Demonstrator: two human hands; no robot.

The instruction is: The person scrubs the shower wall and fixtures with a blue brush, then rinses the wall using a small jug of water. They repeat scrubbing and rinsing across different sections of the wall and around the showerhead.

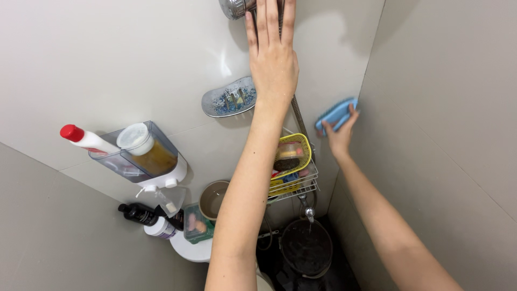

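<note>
The tiled wall (107, 64) carries a wire rack (301, 186) low between both arms; the left hand (273, 64) lies flat-fingered over the shower head (232, 7), while the right hand's (340, 134) grip presses a blue brush (335, 114) near the corner

Home bathroom (shower head (232, 7), tiles).

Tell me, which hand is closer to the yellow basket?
The right hand is closer: it holds a blue brush on the wall just right of the yellow basket. The left hand is higher up, touching the shower head.
</note>
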